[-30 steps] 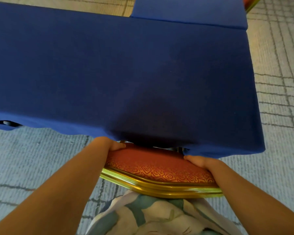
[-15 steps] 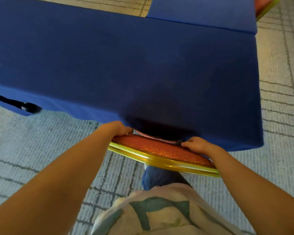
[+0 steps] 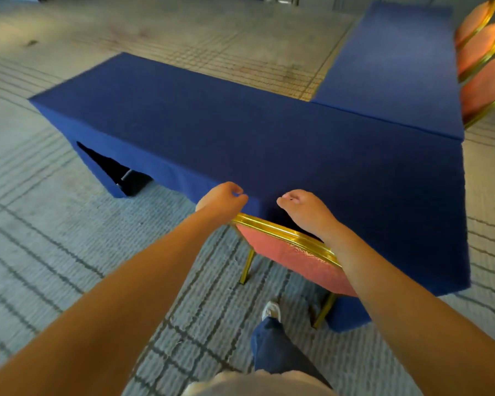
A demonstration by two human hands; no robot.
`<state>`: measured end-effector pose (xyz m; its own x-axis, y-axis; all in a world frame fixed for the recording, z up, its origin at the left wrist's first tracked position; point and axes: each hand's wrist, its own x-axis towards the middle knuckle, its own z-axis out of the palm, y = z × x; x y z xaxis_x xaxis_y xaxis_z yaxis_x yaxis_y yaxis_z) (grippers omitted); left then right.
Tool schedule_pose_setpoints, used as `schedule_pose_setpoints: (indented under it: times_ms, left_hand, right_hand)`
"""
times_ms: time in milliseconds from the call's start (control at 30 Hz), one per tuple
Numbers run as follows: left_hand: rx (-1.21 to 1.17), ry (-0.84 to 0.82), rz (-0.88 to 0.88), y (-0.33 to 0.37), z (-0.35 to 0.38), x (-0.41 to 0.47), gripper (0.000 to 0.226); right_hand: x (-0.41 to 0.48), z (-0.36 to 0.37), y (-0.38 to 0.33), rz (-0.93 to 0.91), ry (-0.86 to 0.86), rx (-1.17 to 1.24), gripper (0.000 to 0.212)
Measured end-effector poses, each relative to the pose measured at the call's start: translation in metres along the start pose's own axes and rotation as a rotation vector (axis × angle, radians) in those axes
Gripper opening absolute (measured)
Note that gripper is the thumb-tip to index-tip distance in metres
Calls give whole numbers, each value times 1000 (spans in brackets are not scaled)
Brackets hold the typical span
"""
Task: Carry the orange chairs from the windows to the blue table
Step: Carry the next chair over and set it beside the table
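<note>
Left hand [image 3: 222, 197] and right hand [image 3: 300, 208] leave the orange chair [image 3: 292, 252], loosely curled, seemingly empty, since it's tucked against the counter [image 3: 240, 132].

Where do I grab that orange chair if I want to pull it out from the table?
Grab the orange chair by the gold rim along the top of its backrest, one hand near each end, coming from the near side. Its seat is tucked under the blue table, so the backrest is the only high part showing; the legs are low down.
</note>
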<state>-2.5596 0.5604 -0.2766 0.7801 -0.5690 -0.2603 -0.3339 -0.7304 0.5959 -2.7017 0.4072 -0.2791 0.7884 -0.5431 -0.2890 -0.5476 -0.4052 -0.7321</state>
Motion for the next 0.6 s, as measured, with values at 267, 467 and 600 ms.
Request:
schedule_pose_setpoints:
  times_ms: [267,467,600]
  left_hand:
    - [-100,297,-67,-74,-111,-66,35]
    - [-236,521,-140,-138,-191,-111,36]
    - [-288,680,-222,-177,-242,-142,34]
  right_hand:
    - [-9,62,-119,-283,-36,-39,45]
    - [-19,112,-213,-487,-138,-72,50]
    - [-23,145,-276,-602,-216,-108,52]
